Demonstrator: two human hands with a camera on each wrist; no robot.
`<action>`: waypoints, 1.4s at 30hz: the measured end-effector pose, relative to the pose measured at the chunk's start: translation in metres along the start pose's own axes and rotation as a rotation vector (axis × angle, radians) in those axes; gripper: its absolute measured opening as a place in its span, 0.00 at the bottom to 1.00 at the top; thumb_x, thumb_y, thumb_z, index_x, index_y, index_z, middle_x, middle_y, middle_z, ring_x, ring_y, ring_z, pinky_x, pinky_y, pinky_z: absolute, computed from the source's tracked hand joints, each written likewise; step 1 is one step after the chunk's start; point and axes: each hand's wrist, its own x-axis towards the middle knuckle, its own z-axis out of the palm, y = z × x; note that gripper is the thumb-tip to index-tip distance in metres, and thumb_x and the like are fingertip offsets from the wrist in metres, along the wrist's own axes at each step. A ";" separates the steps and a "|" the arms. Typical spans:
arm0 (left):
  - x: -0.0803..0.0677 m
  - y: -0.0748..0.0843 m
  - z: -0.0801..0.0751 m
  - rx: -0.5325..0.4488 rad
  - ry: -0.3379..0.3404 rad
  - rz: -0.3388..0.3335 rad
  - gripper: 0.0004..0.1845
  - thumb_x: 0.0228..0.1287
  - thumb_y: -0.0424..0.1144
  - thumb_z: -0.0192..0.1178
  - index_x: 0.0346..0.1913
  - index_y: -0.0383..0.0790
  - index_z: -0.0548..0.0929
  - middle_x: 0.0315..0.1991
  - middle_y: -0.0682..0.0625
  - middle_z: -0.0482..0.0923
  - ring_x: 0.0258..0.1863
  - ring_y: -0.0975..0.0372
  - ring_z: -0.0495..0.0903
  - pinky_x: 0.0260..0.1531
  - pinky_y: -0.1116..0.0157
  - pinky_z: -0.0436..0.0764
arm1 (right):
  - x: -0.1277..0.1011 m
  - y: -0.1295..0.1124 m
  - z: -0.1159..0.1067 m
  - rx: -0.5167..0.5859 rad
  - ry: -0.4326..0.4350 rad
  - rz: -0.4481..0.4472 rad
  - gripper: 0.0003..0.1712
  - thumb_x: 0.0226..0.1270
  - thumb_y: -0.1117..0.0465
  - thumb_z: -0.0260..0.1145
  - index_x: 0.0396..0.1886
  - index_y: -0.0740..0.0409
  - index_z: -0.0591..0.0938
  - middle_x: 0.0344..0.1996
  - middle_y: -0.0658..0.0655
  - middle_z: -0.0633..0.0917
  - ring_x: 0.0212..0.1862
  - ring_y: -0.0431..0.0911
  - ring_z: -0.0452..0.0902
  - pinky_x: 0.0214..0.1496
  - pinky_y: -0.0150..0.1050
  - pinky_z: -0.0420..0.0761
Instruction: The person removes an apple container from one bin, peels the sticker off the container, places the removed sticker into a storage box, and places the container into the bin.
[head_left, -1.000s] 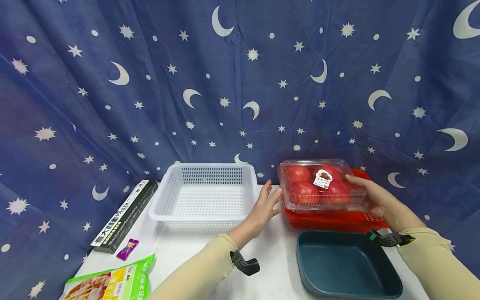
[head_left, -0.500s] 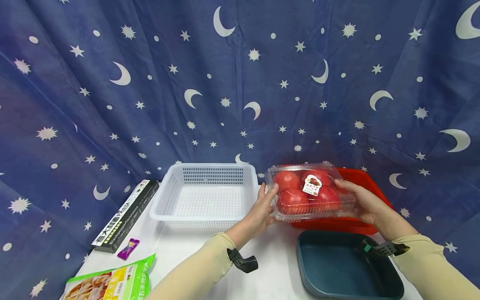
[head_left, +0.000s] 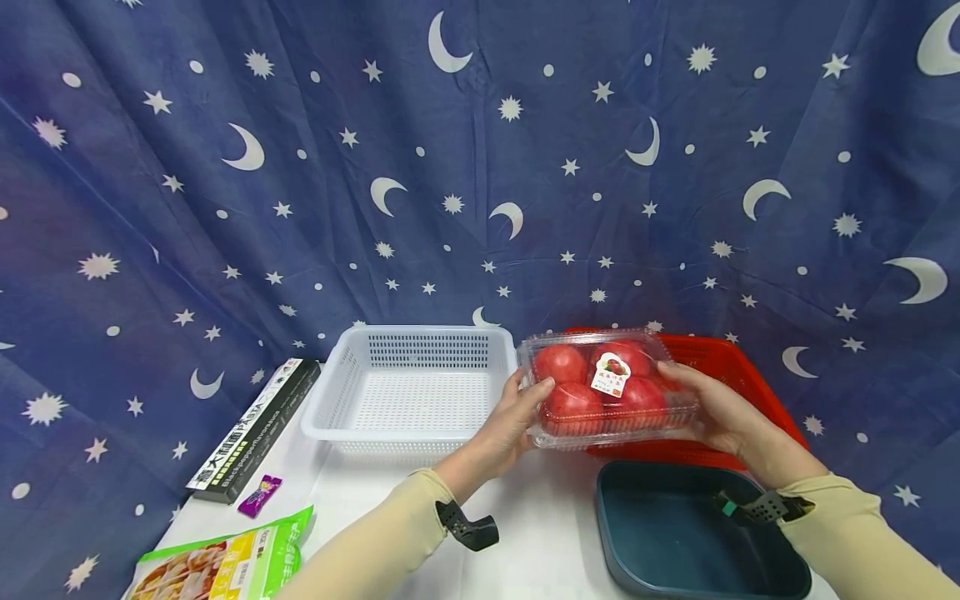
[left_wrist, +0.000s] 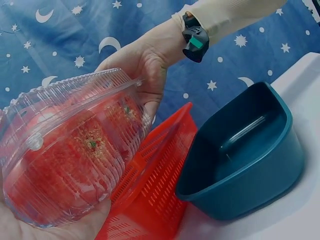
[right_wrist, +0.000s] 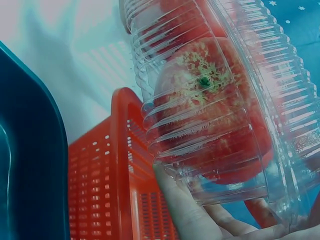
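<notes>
A clear plastic clamshell box [head_left: 600,387] of red apples, with a white fruit label on its lid, is held between both hands. My left hand [head_left: 504,429] grips its left end, thumb on the lid side and fingers below. At the right end my right hand [head_left: 723,417] holds the box, thumb over the top edge and fingers underneath. Seen from the right wrist, the fingers [right_wrist: 187,212] wrap the lower edge of the box, and an apple [right_wrist: 212,110] shows a mottled yellow patch round its green stem. The box tilts slightly, raised over the left part of a red basket [head_left: 731,367].
Left of the box stands a white perforated basket [head_left: 420,437]. A dark teal bin [head_left: 697,533] sits in front of the red basket. Farther left lie a black pasta box [head_left: 255,429], a small purple packet [head_left: 259,496] and a green food bag [head_left: 281,550]. A starry curtain hangs behind.
The apple box has moved left and nearer from over the red basket. My left hand, earlier apart from it with spread fingers, now grips its left end. The right hand keeps its hold.
</notes>
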 end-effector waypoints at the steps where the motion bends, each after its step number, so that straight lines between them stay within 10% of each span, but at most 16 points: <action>1: 0.000 0.000 -0.001 0.001 -0.001 0.001 0.53 0.66 0.56 0.64 0.82 0.49 0.42 0.76 0.37 0.57 0.69 0.43 0.69 0.56 0.49 0.82 | 0.000 0.000 0.001 0.001 -0.003 -0.001 0.27 0.80 0.41 0.53 0.68 0.46 0.59 0.52 0.54 0.80 0.51 0.52 0.82 0.58 0.55 0.82; 42: -0.047 0.021 -0.051 0.125 -0.059 -0.022 0.49 0.70 0.54 0.60 0.82 0.47 0.41 0.77 0.34 0.52 0.74 0.39 0.61 0.59 0.48 0.79 | -0.013 0.024 0.049 -0.115 -0.052 -0.015 0.25 0.79 0.46 0.55 0.65 0.53 0.63 0.52 0.52 0.82 0.53 0.49 0.80 0.57 0.50 0.83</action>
